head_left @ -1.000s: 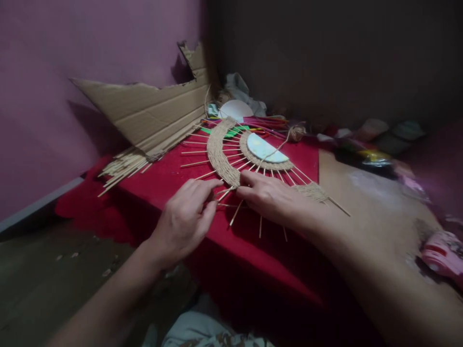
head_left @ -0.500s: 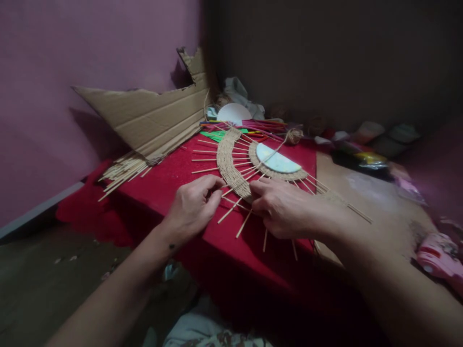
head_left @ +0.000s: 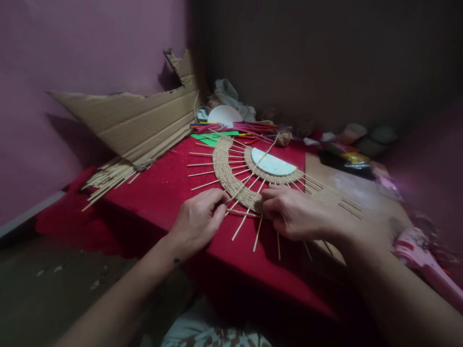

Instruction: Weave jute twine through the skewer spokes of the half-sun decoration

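Head view. Pink wall (head_left: 72, 43) stood at left, a dark wall at right; a low table under red cloth (head_left: 162, 183) filled the corner, bare board showing toward the right.

Item, central: half-round woven piece (head_left: 231, 176) lying flat on the cloth. Thin stick spokes (head_left: 240, 226) fanned out from a pale half-disc (head_left: 273, 163) ringed with twine; a wider outer band of twine crossed the spokes, finished on the left part of the arc and ending near the hands. A twine strand (head_left: 265, 153) ran back over the disc to a small ball (head_left: 284, 138).

Left hand (head_left: 198, 221): fingers curled narrow, tips pinched at the near edge of the outer band, apparently on twine or a spoke; which one could not be told.

Right hand (head_left: 298, 214): fingers folded down upon the spokes just beside the band's working end, pressing them to the cloth; whether it gripped twine could not be told.

Step judged in hand: weaving the outer band along the arc, roughly half filled. Next pass would call for threading twine over and under the following spoke, drawn snug against the earlier rows while the spokes are kept evenly spread.

Also present: torn cardboard (head_left: 137, 120) leaning on the wall; bundle of spare sticks (head_left: 108, 176); coloured paper and rods (head_left: 231, 130) behind; pink tool (head_left: 423, 260) at right edge, kind unclear.
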Demonstrator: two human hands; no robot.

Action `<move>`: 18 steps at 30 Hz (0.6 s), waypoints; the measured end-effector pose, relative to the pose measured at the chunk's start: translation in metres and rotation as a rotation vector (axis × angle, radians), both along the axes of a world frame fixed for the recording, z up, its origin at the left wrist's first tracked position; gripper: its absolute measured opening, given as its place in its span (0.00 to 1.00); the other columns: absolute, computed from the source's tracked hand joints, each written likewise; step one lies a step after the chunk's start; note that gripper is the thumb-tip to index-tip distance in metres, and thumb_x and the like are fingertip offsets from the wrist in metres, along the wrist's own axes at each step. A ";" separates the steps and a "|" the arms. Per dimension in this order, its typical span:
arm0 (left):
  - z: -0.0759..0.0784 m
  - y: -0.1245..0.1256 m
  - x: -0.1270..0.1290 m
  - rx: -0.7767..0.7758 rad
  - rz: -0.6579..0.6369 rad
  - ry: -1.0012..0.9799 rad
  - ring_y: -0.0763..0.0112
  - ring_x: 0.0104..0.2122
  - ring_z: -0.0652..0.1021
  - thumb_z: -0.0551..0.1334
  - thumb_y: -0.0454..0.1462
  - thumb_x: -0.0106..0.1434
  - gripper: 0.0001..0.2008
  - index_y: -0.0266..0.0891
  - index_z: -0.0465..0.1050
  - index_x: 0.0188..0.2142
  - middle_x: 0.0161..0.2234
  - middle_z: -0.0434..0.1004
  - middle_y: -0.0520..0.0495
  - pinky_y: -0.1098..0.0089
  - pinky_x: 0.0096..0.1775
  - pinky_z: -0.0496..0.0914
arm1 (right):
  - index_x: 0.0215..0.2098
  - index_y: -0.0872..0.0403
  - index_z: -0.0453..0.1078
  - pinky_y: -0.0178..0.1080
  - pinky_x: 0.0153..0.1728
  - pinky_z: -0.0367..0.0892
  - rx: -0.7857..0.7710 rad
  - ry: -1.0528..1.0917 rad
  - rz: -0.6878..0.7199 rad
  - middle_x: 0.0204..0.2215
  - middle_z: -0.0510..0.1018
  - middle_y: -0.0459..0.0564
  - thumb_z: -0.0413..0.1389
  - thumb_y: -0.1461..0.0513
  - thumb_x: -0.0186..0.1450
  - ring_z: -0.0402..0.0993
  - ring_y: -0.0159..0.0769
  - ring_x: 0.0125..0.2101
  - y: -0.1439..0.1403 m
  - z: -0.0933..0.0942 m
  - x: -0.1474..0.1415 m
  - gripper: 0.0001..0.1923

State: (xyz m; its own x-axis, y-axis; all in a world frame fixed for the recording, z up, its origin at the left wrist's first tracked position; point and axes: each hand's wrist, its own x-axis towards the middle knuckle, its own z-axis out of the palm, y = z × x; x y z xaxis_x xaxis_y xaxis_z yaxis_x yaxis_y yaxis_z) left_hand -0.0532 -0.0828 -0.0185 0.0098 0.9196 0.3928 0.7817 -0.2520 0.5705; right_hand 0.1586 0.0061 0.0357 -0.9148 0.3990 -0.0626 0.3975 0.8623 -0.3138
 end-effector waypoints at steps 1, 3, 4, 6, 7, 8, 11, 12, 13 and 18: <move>0.000 0.000 0.000 0.001 0.005 -0.005 0.72 0.30 0.75 0.53 0.32 0.62 0.08 0.39 0.71 0.34 0.29 0.76 0.51 0.72 0.34 0.66 | 0.20 0.54 0.62 0.36 0.31 0.60 -0.044 0.029 -0.012 0.27 0.69 0.48 0.49 0.74 0.49 0.64 0.32 0.30 0.002 0.001 0.001 0.09; 0.000 0.000 0.000 0.010 0.011 -0.005 0.72 0.29 0.75 0.54 0.32 0.61 0.08 0.39 0.71 0.34 0.29 0.76 0.51 0.72 0.33 0.67 | 0.23 0.54 0.65 0.35 0.31 0.61 -0.136 0.135 -0.075 0.26 0.71 0.47 0.49 0.74 0.50 0.65 0.31 0.29 0.005 0.001 0.002 0.10; 0.000 0.000 0.000 0.015 0.017 -0.006 0.72 0.29 0.75 0.54 0.32 0.61 0.08 0.39 0.71 0.33 0.29 0.76 0.51 0.72 0.33 0.67 | 0.24 0.54 0.66 0.35 0.31 0.62 -0.175 0.209 -0.123 0.26 0.72 0.46 0.48 0.74 0.51 0.66 0.31 0.29 0.007 0.000 0.003 0.10; 0.000 0.001 0.001 0.026 0.032 -0.013 0.72 0.30 0.75 0.54 0.32 0.61 0.08 0.39 0.72 0.33 0.29 0.76 0.50 0.72 0.33 0.67 | 0.27 0.54 0.68 0.36 0.32 0.63 -0.212 0.360 -0.217 0.26 0.73 0.45 0.49 0.73 0.52 0.68 0.31 0.29 0.010 -0.002 0.003 0.11; 0.000 0.001 0.001 0.028 0.041 -0.018 0.71 0.30 0.75 0.54 0.32 0.61 0.08 0.38 0.72 0.33 0.29 0.77 0.50 0.72 0.33 0.67 | 0.27 0.54 0.68 0.36 0.32 0.64 -0.214 0.419 -0.248 0.26 0.74 0.45 0.49 0.72 0.52 0.69 0.31 0.29 0.010 -0.005 0.003 0.11; 0.000 0.001 0.001 0.025 0.050 -0.024 0.71 0.30 0.76 0.54 0.32 0.61 0.08 0.39 0.72 0.33 0.29 0.77 0.50 0.72 0.33 0.67 | 0.28 0.54 0.69 0.36 0.33 0.64 -0.209 0.459 -0.265 0.26 0.75 0.45 0.49 0.72 0.52 0.69 0.31 0.29 0.011 -0.007 0.003 0.11; -0.001 0.001 0.001 0.014 0.069 -0.040 0.71 0.31 0.76 0.55 0.33 0.61 0.08 0.39 0.73 0.34 0.30 0.78 0.50 0.72 0.34 0.68 | 0.29 0.55 0.70 0.35 0.33 0.64 -0.182 0.511 -0.241 0.27 0.75 0.46 0.49 0.72 0.53 0.69 0.31 0.30 0.009 -0.017 0.000 0.10; -0.001 0.001 0.001 0.014 0.072 -0.043 0.71 0.31 0.76 0.55 0.33 0.61 0.08 0.39 0.73 0.33 0.30 0.78 0.50 0.72 0.34 0.68 | 0.29 0.55 0.70 0.35 0.33 0.64 -0.175 0.519 -0.219 0.27 0.75 0.46 0.50 0.72 0.53 0.69 0.31 0.30 0.008 -0.019 -0.001 0.10; -0.001 0.001 0.002 0.016 0.074 -0.046 0.71 0.31 0.77 0.55 0.33 0.61 0.08 0.39 0.73 0.33 0.30 0.78 0.50 0.71 0.34 0.68 | 0.29 0.55 0.70 0.35 0.33 0.64 -0.161 0.531 -0.199 0.27 0.74 0.46 0.50 0.71 0.54 0.69 0.30 0.30 0.006 -0.022 -0.003 0.10; 0.001 0.001 0.002 0.020 0.082 -0.050 0.70 0.30 0.76 0.55 0.34 0.61 0.07 0.38 0.73 0.33 0.30 0.78 0.49 0.71 0.34 0.68 | 0.30 0.56 0.71 0.35 0.34 0.65 -0.085 0.610 -0.103 0.28 0.73 0.48 0.52 0.70 0.59 0.68 0.31 0.32 -0.001 -0.027 -0.011 0.07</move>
State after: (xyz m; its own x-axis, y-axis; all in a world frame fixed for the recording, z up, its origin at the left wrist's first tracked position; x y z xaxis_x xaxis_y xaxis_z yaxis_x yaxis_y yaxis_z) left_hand -0.0508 -0.0817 -0.0170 -0.0852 0.9085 0.4092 0.7710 -0.2000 0.6046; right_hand 0.1473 0.0046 0.0085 -0.7527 0.5040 0.4236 0.2052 0.7909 -0.5765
